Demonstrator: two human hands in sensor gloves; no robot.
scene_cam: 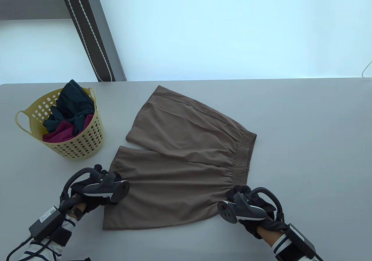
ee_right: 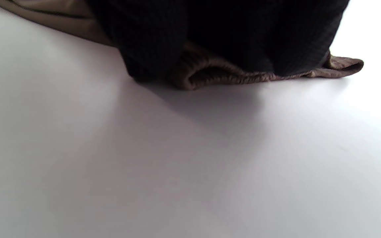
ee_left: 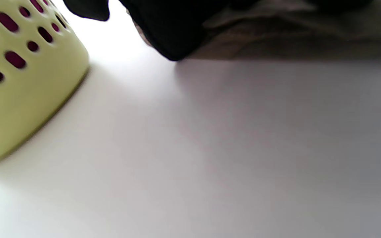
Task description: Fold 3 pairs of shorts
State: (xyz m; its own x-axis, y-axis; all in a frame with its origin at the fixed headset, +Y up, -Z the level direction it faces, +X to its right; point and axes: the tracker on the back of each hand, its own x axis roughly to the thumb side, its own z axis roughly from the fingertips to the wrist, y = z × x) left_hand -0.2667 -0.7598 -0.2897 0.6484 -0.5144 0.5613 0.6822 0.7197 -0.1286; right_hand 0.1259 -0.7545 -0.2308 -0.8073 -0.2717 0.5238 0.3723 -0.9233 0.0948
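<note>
Brown shorts (scene_cam: 186, 162) lie spread flat on the grey desk (scene_cam: 305, 133), waistband toward the right, two legs toward the left, a narrow gap between the legs. Fabric is smooth with a few soft creases; the elastic waistband is gathered.

Left hand (scene_cam: 87, 195) sits at the hem of the near leg, at its left edge. The left wrist view shows a gloved finger (ee_left: 174, 36) down on the desk right against the brown cloth — whether the grip has closed on the hem, I cannot tell; the tracker hides the fingers from above.

Right hand (scene_cam: 252, 208) is at the near end of the waistband. In the right wrist view the gloved fingers (ee_right: 217, 36) are curled over the ribbed band, which bunches into a small fold beneath them — the grip looks closed on the waistband.

Yellow basket (scene_cam: 84, 144) with holes in its wall stands on the desk to the left of the shorts, near but apart. Inside: dark teal cloth (scene_cam: 72, 107) piled high over the rim, magenta cloth (scene_cam: 62, 133) beneath it. Both are crumpled.

Striped sleeves at both wrists, with black boxes and cables strapped on.
</note>
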